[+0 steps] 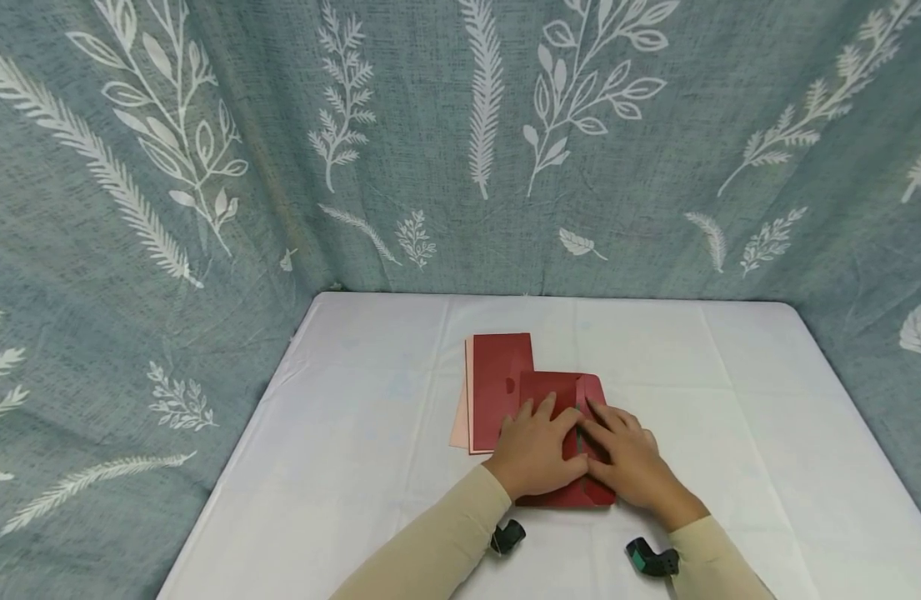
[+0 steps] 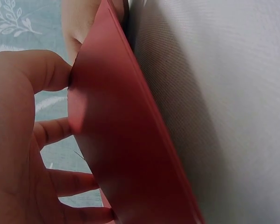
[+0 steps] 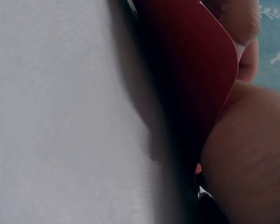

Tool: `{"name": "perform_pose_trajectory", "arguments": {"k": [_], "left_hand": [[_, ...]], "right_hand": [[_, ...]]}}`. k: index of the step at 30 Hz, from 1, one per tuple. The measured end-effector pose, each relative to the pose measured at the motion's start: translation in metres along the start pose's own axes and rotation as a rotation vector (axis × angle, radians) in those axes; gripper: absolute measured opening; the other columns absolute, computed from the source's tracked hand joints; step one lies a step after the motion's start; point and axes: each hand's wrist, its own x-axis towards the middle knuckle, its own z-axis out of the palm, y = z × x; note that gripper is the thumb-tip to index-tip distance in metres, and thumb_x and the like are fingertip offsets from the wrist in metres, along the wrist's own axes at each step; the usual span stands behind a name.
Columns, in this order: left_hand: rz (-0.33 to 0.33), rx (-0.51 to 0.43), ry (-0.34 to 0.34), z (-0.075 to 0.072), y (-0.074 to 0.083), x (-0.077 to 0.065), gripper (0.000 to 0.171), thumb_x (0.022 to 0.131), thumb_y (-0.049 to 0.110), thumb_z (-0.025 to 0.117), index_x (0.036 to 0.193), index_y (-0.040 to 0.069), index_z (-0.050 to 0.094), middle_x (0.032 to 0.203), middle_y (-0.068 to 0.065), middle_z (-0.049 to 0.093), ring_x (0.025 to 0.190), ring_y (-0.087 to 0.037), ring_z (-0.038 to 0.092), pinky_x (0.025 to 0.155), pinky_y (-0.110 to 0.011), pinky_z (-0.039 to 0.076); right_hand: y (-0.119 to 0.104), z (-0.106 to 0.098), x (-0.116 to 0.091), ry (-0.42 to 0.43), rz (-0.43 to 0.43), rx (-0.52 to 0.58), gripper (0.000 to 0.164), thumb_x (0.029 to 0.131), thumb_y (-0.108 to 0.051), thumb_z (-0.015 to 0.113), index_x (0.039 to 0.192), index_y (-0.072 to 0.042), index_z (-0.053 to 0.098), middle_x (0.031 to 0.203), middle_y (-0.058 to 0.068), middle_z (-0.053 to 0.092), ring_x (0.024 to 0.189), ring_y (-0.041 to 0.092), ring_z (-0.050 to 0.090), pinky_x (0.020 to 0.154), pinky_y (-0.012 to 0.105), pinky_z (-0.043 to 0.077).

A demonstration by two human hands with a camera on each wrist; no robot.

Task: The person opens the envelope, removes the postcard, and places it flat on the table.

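Observation:
A dark red paper envelope (image 1: 553, 385), with a flap (image 1: 591, 392) along its right side, lies on the white-covered table. My left hand (image 1: 538, 450) rests on its body with the fingers spread. In the left wrist view, those fingertips touch the red paper (image 2: 126, 126), which stands slightly bowed. From the right, my right hand (image 1: 628, 458) presses on the flap side, its thumb close to the left thumb. A narrow greenish strip (image 1: 579, 437) shows at the fold between the hands. The right wrist view has a rounded red paper edge (image 3: 200, 60) beside the hand; most fingertips are hidden there.
Behind and left of the envelope lies a stack with a red rectangular piece (image 1: 498, 367) on top and pale pink sheets (image 1: 460, 425) under it; the envelope overlaps its corner. A blue-green leaf-patterned curtain (image 1: 430, 167) hangs around the table (image 1: 355, 400).

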Motion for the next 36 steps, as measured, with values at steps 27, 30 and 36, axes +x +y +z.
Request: {"name": "perform_pose_trajectory", "arguments": {"k": [27,30,36], "left_hand": [[0.009,-0.015,-0.017,0.0,-0.001,0.0,0.059,0.099,0.052,0.065,0.153,0.031,0.059,0.166,-0.015,0.046,0.149,-0.049,0.044,0.108,-0.074,0.041],[0.01,-0.008,-0.011,0.0,-0.001,0.0,0.057,0.098,0.051,0.066,0.151,0.03,0.061,0.165,-0.015,0.047,0.148,-0.049,0.045,0.108,-0.074,0.041],[0.008,-0.005,-0.007,0.001,-0.001,-0.001,0.057,0.096,0.047,0.066,0.15,0.031,0.062,0.165,-0.015,0.047,0.148,-0.048,0.045,0.107,-0.073,0.042]], "right_hand": [[0.005,-0.009,-0.005,0.01,0.074,0.002,0.069,0.103,-0.043,0.076,0.162,-0.012,0.055,0.173,0.018,0.034,0.153,0.046,0.03,0.101,0.072,0.036],[0.006,-0.01,-0.006,0.024,0.088,-0.002,0.071,0.102,-0.044,0.076,0.161,-0.012,0.055,0.172,0.019,0.036,0.153,0.047,0.03,0.102,0.074,0.035],[0.009,-0.011,-0.008,0.018,0.106,0.007,0.072,0.103,-0.046,0.075,0.163,-0.012,0.053,0.173,0.019,0.034,0.155,0.047,0.028,0.105,0.076,0.032]]}}
